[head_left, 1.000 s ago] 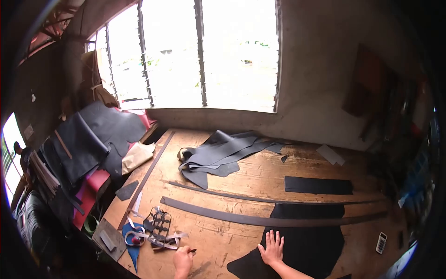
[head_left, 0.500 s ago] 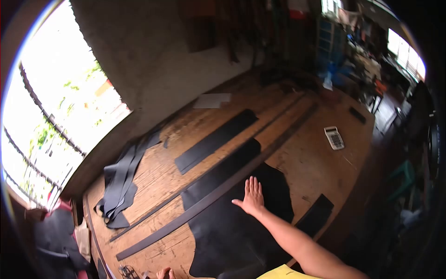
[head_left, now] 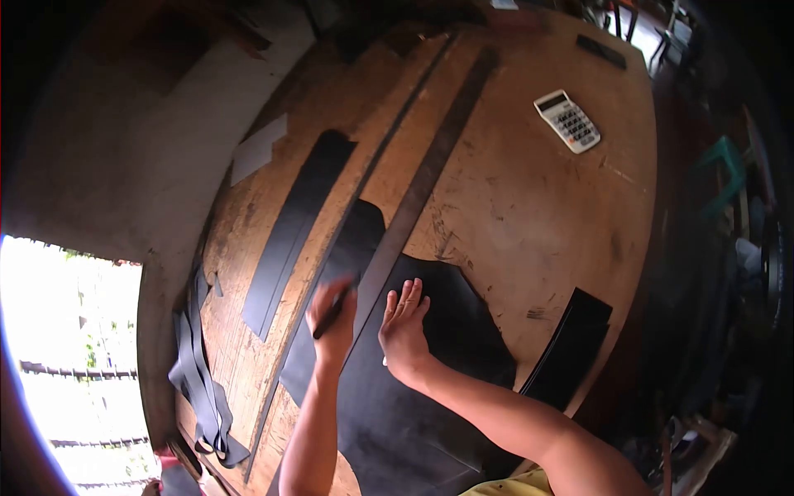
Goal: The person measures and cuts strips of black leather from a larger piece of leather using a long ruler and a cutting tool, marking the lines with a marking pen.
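Observation:
A large black leather sheet [head_left: 413, 413] lies across the wooden table, with a long dark metal straightedge [head_left: 413, 194] running over it. My right hand [head_left: 404, 331] rests on the leather just right of the straightedge, fingers extended. On the other side of the bar, my left hand [head_left: 332, 331] is closed around a slim dark tool [head_left: 329, 317]. Motion blurs that hand, and the tool's tip cannot be made out. A thinner dark bar [head_left: 361, 186] runs roughly parallel, left of the straightedge.
Around the leather on the table [head_left: 529, 215] lie a black leather strip [head_left: 298, 223], stacked black pieces [head_left: 571, 351], a calculator [head_left: 567, 121], pale paper [head_left: 259, 149] and leather scraps [head_left: 198, 388]. A green stool [head_left: 728, 169] stands to the right.
My left hand has come up from the table's near edge onto the leather, now gripping a dark tool. My right hand still rests by the straightedge. The view has turned downward and rotated.

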Tool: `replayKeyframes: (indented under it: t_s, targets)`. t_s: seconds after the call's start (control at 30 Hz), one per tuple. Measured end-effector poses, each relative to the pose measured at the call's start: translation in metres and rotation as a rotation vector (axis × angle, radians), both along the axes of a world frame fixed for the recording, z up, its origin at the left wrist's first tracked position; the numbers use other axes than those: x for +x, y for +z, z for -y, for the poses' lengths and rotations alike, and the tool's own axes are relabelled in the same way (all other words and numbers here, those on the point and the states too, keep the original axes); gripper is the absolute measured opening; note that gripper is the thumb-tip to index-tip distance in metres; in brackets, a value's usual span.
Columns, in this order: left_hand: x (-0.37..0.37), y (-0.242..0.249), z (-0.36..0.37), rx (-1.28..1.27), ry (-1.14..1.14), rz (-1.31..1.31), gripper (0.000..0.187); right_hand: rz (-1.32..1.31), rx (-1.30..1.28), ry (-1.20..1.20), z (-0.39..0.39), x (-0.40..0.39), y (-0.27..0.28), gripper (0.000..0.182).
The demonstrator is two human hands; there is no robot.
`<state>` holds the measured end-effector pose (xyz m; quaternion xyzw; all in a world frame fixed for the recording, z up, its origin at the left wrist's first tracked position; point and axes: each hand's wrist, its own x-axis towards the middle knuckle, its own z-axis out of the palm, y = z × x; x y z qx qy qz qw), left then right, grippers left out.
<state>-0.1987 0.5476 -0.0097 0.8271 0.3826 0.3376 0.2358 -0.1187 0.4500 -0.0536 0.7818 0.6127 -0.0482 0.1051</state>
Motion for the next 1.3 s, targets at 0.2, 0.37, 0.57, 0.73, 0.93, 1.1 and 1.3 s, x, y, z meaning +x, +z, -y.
replayKeyframes:
  t_s: [0.2,0.37,0.57,0.73,0.93,1.1,1.3]
  targets:
    - [0.071,-0.042,-0.077,-0.192,-0.106,-0.091,0.021,-0.027,0.064,0.018,0.003,0.012,0.014,0.060]
    - [0.075,-0.059,-0.092,-0.223,-0.148,-0.059,0.019,-0.036,0.057,0.042,0.004,0.016,0.012,0.056]
    - [0.080,-0.057,-0.095,-0.285,-0.185,-0.093,0.015,-0.045,0.048,0.029,-0.003,0.013,0.012,0.054]
    - [0.083,-0.059,-0.096,-0.209,-0.255,-0.050,0.014,0.010,0.014,-0.059,-0.011,0.000,0.007,0.056]
    - [0.060,-0.056,-0.084,-0.327,-0.187,-0.116,0.014,0.062,-0.099,-0.064,-0.013,-0.002,0.008,0.073]
    - [-0.026,-0.063,-0.060,-0.318,-0.164,-0.115,0.015,-0.068,-0.186,-0.096,-0.016,-0.004,0.018,0.086]
    - [-0.185,-0.056,0.002,-0.395,-0.081,-0.183,0.009,-0.245,-0.269,-0.281,-0.033,-0.002,0.010,0.139]
